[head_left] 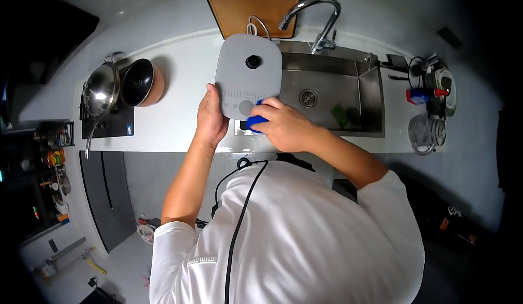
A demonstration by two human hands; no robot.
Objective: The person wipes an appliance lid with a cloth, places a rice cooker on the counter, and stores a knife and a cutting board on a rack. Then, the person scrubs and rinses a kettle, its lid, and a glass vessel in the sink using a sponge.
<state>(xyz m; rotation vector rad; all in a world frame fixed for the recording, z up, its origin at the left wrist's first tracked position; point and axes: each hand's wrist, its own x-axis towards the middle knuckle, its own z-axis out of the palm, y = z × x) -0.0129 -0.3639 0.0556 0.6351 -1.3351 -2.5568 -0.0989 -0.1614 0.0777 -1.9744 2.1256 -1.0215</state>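
"On the counter (180, 89), at 9 o'clock from the sink (338, 86): gray appliance (234, 67). Looks upright, base hidden. Your hands?"

"Clock centered on the appliance. Your left hand (212, 116) is at 8, against the side, thumb up along the edge. Fingers hidden, so can't tell if you're gripping or just bracing. Your right hand (283, 124) is at 5, fingers bunched and clamped on a blue cloth, maybe a sponge (256, 123), touching the appliance's near corner."

"Handling?"

"My guess: fairly heavy, stiff, smooth, so slippery if your palms are wet. Not too fragile, though you'd go easy on the printed panel (239, 93). Cloth should be light and squashy; pinch its middle."

"Best hold for you?"

"Low on both sides, 9 and 3, palms flat. Skip the black knob (253, 62). Mind the cord (265, 26) at 12, could snag."

"Nearby?"

"Tap (336, 11) at 2, pot (143, 83) at 9, well apart."
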